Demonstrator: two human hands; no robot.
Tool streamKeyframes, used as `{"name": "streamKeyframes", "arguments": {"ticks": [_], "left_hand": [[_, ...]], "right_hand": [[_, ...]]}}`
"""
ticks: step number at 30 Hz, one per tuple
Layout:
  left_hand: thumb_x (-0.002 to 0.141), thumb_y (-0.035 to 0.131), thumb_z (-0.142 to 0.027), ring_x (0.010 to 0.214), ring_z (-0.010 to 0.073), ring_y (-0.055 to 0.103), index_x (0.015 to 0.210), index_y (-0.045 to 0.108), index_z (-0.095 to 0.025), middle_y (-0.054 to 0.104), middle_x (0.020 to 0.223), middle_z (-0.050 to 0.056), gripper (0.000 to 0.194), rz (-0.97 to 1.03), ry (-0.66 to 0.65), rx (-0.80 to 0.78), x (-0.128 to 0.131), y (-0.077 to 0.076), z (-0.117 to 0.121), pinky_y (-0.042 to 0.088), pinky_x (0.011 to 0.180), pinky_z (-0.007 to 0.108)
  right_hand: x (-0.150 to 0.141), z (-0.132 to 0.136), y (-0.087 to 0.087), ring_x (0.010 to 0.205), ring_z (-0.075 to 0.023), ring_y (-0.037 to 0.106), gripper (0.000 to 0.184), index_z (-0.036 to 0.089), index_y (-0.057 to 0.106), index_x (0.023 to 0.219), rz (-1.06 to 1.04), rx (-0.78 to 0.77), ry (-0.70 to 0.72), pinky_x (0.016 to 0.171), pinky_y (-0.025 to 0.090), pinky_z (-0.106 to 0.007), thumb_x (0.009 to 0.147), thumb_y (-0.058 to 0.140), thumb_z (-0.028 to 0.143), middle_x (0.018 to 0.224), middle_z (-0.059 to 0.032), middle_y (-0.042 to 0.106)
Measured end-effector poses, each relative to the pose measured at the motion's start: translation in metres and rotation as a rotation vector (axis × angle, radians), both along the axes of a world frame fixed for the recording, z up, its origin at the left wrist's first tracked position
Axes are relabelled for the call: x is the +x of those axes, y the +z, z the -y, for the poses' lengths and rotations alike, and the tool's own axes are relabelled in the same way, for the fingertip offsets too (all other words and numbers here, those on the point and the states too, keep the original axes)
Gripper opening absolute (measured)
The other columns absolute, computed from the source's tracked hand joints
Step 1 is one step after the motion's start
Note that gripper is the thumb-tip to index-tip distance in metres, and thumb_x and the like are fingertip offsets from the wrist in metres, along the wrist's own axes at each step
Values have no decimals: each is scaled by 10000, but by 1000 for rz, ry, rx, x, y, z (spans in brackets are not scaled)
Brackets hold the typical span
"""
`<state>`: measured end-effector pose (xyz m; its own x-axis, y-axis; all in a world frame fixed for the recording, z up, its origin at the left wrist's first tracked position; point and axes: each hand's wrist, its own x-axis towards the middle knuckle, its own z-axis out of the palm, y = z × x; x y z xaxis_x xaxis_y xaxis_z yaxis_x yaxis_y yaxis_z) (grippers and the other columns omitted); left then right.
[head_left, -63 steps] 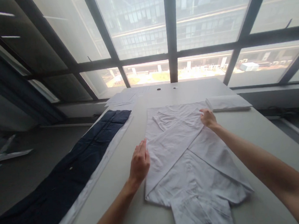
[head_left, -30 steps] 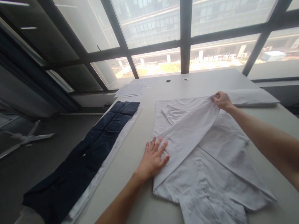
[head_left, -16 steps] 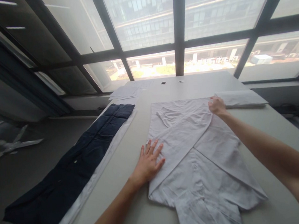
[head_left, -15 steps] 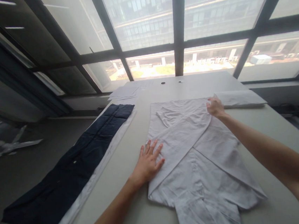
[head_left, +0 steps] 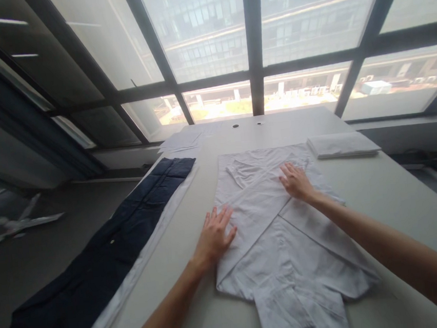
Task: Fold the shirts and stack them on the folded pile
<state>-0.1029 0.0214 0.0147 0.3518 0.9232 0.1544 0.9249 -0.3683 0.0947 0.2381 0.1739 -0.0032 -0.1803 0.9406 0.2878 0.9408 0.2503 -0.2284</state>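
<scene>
Currently, taking the white shirt (head_left: 262, 216) as the dial's centre, with twelve at the windows (head_left: 209, 25): it lies flat on the desk (head_left: 391, 193) directly in front of you, its near end running out of view at six o'clock. Two flaps, probably sleeves, cross diagonally over the body.

Your left hand (head_left: 214, 234) is at nine o'clock, fingers spread, palm down over the shirt's edge, gripping nothing. Judged purpose: spread fingers keep that edge from creeping. Your right hand (head_left: 296, 181) is at one o'clock, unclenched, resting on the upper layer with fingers extended, presumably so the crossed fabric stays down without being pinched into new creases.

Dark trousers (head_left: 97, 268) lie lengthwise at nine o'clock, well apart from the shirt, over a white cloth layer (head_left: 108, 311); the gap likely keeps the garments from overlapping. A folded white cloth (head_left: 344, 144) sits at two o'clock, just beside the shirt's corner; contact is unclear. Papers (head_left: 181, 139) lie at eleven o'clock, perhaps put there to stay out of your reach area.
</scene>
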Motion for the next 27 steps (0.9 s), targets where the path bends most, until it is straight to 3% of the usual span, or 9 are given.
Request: {"name": "streamKeyframes", "arguments": {"ticks": [3, 6, 12, 17, 24, 27], "left_hand": [[1025, 395, -402, 1503, 289, 280, 1545, 390, -170, 395, 1588, 122, 569, 26, -10, 41, 3, 0, -4, 259, 1215, 500], [1013, 428, -479, 1519, 331, 219, 1554, 381, -200, 327, 1621, 123, 610, -14, -27, 12, 5, -6, -6, 259, 1202, 541], [1012, 401, -529, 1520, 396, 164, 1575, 336, -277, 277, 1646, 87, 620, -72, 36, -25, 7, -7, -3, 199, 1181, 641], [1021, 333, -564, 1524, 385, 159, 1586, 304, -237, 252, 1650, 107, 654, -109, 73, -67, 6, -3, 0, 187, 1165, 671], [1011, 343, -595, 1513, 398, 197, 1570, 344, -243, 287, 1635, 125, 660, -146, 82, -77, 3, 2, -4, 169, 1146, 713], [1022, 330, -576, 1513, 373, 219, 1562, 361, -209, 305, 1628, 137, 654, -105, 38, -6, 12, 5, -14, 210, 1173, 652]], "right_hand": [[-5, 31, 0, 1454, -371, 338, 578, 141, 390, 1513, -35, 2, -125, 1138, 302, -598, 976, 406, 354, 1554, -213, 416], [3, 59, -5, 1461, -377, 323, 608, 171, 354, 1537, -38, -23, -137, 1125, 308, -626, 980, 366, 413, 1564, -200, 405], [58, 92, -23, 1501, -342, 263, 597, 125, 372, 1535, 31, -68, -206, 1176, 214, -626, 974, 288, 314, 1592, -194, 365], [78, 105, -33, 1501, -305, 276, 605, 101, 373, 1530, 52, -107, -219, 1184, 201, -624, 997, 246, 358, 1608, -177, 338], [72, 106, -27, 1508, -290, 258, 594, 97, 368, 1533, 52, -103, -211, 1192, 185, -618, 1002, 260, 342, 1612, -171, 331], [72, 107, -24, 1508, -285, 255, 592, 84, 357, 1535, 55, -118, -216, 1192, 178, -615, 1007, 258, 331, 1613, -177, 328]]}}
